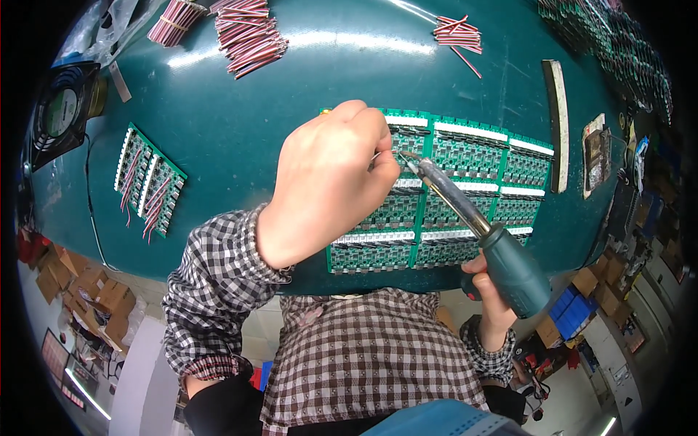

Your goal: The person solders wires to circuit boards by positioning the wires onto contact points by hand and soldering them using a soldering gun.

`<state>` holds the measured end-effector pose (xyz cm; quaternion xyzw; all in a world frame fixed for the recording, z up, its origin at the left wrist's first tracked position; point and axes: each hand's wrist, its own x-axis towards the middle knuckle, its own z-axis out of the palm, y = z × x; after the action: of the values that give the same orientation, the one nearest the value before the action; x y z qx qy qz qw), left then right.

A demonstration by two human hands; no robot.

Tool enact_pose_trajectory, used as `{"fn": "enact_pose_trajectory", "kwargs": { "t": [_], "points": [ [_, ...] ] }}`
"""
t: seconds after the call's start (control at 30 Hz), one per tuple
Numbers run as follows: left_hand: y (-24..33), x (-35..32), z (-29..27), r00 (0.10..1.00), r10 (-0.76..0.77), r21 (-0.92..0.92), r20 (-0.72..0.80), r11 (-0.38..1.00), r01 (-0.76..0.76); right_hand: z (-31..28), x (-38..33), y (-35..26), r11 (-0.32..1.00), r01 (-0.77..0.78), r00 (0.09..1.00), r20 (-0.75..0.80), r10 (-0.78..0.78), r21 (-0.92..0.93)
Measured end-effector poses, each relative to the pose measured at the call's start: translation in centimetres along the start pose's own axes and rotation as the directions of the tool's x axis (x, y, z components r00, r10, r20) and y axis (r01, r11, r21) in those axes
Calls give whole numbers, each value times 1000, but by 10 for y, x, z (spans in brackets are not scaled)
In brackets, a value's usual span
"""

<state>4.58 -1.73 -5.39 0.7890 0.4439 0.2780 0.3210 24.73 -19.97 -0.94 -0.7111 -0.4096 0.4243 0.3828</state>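
Observation:
My left hand (pixel 331 182) is curled into a fist over a green panel of circuit boards (pixel 465 189) in the middle of the dark green table (pixel 240 145). It pinches something thin, seemingly a wire, at the board near the iron's tip. My right hand (pixel 494 298) grips the teal handle of a soldering iron (pixel 480 229), whose metal tip points up-left to the spot beside my left fingers. Both wrists wear checked sleeves.
Two small green boards with red wires (pixel 149 182) lie to the left. Bundles of red, white and black wires (pixel 247 36) sit at the far edge, with another bundle (pixel 458 35) further right. A black fan (pixel 62 109) stands at far left. A long narrow strip (pixel 558 123) lies to the right.

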Motion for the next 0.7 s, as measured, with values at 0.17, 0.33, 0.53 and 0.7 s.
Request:
{"fn": "enact_pose_trajectory", "kwargs": {
  "t": [0.17,0.33,0.53,0.7],
  "points": [
    [0,0,-1,1000,-6,-6,4,1000,6,2,-1,1,999,29,999,-30,-30,-25],
    [0,0,-1,1000,-7,0,0,1000,7,2,-2,1,1000,-2,999,-49,2,0],
    [0,0,0,1000,-11,-9,-12,1000,11,1,-3,1,1000,3,999,-34,-3,-14],
    [0,0,0,1000,-15,-10,-11,1000,15,0,-2,0,998,22,1000,-11,-23,-52]
  ]
}}
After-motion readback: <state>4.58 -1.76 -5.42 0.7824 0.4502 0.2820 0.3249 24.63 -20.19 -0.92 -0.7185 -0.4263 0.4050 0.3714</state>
